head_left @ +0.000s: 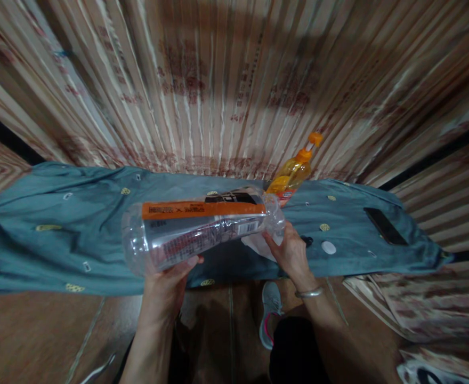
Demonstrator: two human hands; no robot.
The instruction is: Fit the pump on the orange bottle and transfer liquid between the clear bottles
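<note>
A large clear plastic bottle [202,229] with an orange and grey label lies tilted sideways in front of me, its neck to the right. My left hand [172,274] supports it from below near the base, the thumb showing along the lower side. At the neck, my right hand [289,248] is closed around a white tissue [258,245] that hangs beneath the bottle's mouth. Whether the right fingers also grip the neck I cannot tell. Just behind the neck, an orange spray bottle [292,176] of yellow liquid stands leaning to the right in the picture.
A teal patterned cloth [98,213] covers the long narrow surface. To the right are a white round cap [329,247], a small black object [307,241] and a dark phone [384,226]. A pleated curtain [218,96] hangs behind. Tiled floor [214,325] lies in front.
</note>
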